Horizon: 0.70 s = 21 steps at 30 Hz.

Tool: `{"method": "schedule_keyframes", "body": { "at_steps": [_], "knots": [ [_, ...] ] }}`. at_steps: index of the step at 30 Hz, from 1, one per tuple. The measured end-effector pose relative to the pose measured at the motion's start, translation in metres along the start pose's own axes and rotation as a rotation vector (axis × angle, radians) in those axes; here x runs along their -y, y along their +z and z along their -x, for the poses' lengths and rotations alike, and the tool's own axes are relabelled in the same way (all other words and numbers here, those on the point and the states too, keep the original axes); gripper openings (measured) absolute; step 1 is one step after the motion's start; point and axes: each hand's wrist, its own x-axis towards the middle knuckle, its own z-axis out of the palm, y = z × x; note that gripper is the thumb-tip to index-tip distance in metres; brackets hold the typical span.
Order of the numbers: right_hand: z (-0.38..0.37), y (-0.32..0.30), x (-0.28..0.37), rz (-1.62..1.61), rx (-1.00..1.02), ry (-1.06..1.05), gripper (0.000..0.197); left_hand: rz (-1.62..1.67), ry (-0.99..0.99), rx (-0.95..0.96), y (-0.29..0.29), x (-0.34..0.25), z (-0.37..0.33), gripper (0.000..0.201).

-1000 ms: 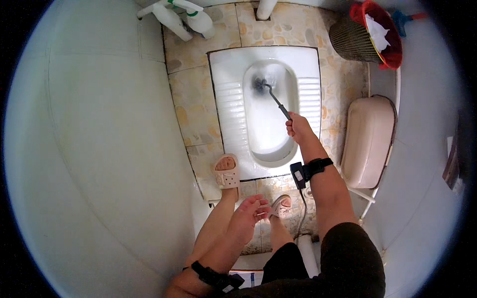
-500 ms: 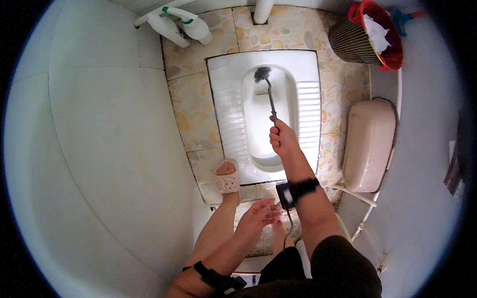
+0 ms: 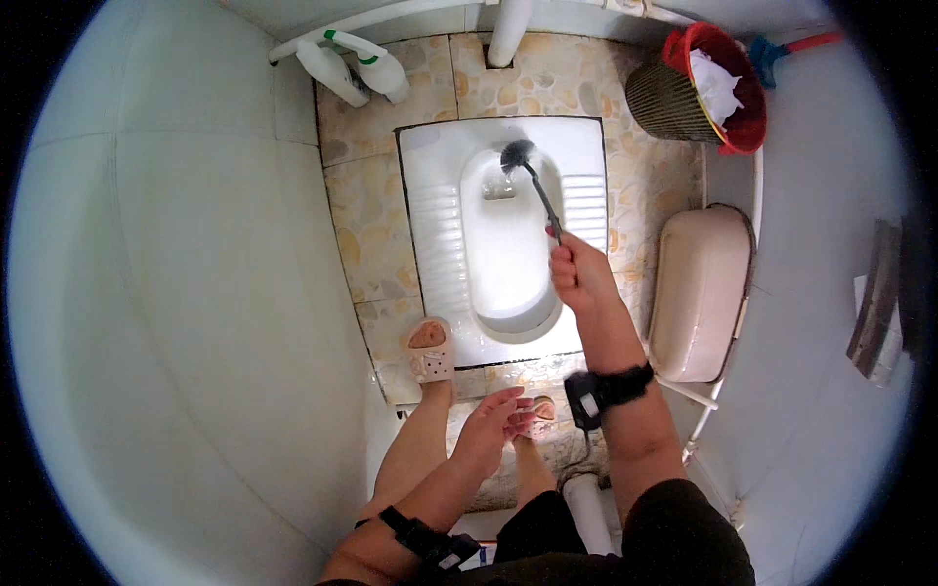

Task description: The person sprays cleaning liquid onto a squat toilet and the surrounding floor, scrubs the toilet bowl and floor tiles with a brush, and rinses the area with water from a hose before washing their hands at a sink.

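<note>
I see one dark brush (image 3: 540, 191), its round, bristly head over the far end of one white squat toilet (image 3: 440, 146) in the floor (image 3: 371, 239). I can't tell if the bristles touch it. The person's right grip (image 3: 580, 273) is squeezed around the brush's handle. The left grip (image 3: 495, 426) holds nothing, with its fingers loose and a bit curled, near the right foot. There are two pale pink shoes (image 3: 437, 368), one just beside the toilet's near left corner. Two black straps (image 3: 622, 385) go around the arms, one each. Two white bottles (image 3: 384, 78) stand together far left. On the right are one striped bin (image 3: 669, 103) with one red bag (image 3: 747, 112) and white paper (image 3: 714, 86), and one pink tub (image 3: 699, 293).
</note>
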Motion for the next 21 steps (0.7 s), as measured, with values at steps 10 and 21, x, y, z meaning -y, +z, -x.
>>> {"method": "schedule_keyframes", "body": {
  "at_steps": [10,21],
  "knots": [
    [-0.041,-0.009,-0.031,2.062,-0.256,-0.386,0.046,0.034,0.056,0.108,0.006,0.011,0.003,0.031],
    [-0.006,-0.071,-0.054,1.932,-0.054,-0.396,0.038,0.037,0.072,0.063,-0.004,0.013,0.002,0.029]
  ]
}}
